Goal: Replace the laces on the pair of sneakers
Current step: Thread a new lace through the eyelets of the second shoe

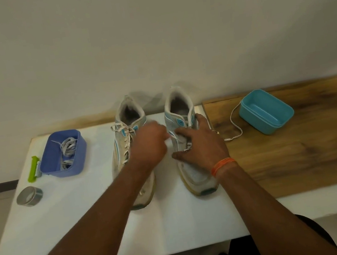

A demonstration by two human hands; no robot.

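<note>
Two worn white-and-blue sneakers stand side by side on the white table, heels toward the wall. The left sneaker [123,156] is still laced with a dirty white lace. My right hand [201,144] lies spread over the right sneaker [195,176], holding it down. My left hand [150,145] reaches across from the left, its fingers curled and pinching the lace at the right sneaker's eyelets; the pinch is blurred. A loose end of that old lace [234,123] trails off to the right over the wooden surface.
A purple bin [80,159] holding coiled grey-white laces sits at the left, with a green tool [33,169] beside it and a roll of grey tape [29,196] nearer me. A teal tub [276,119] stands on the wooden board at the right.
</note>
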